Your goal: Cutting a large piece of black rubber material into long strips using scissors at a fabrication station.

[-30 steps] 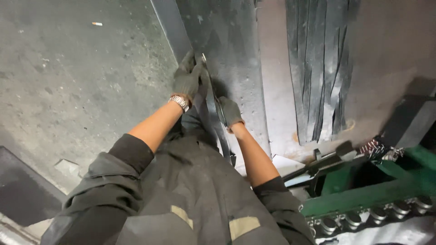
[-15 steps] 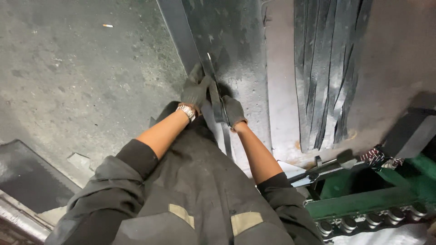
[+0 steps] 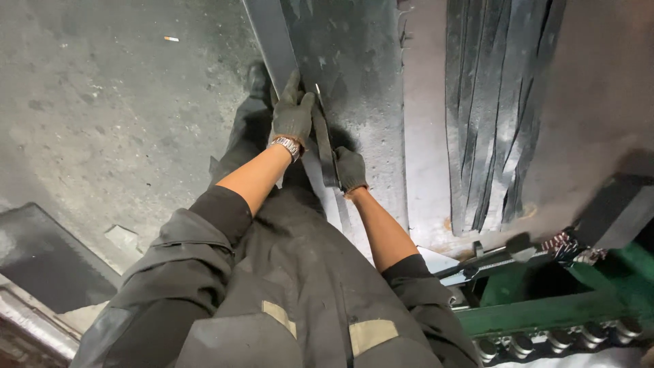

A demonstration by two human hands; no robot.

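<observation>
Both hands, left [image 3: 293,116] and right [image 3: 351,169], are wearing rough knit cloth gloves. Beside them, the strip [image 3: 325,146] is looking like dull dark metal; the floor [image 3: 102,116] is looking rough and gritty.

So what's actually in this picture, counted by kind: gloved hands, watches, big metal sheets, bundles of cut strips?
Gloved hands: 2, the left hand and the right hand
Wristwatches: 1, the watch
Large metal sheets: 1, the sheet
Bundles of dark strips: 1, the strip bundle
Total: 5
</observation>
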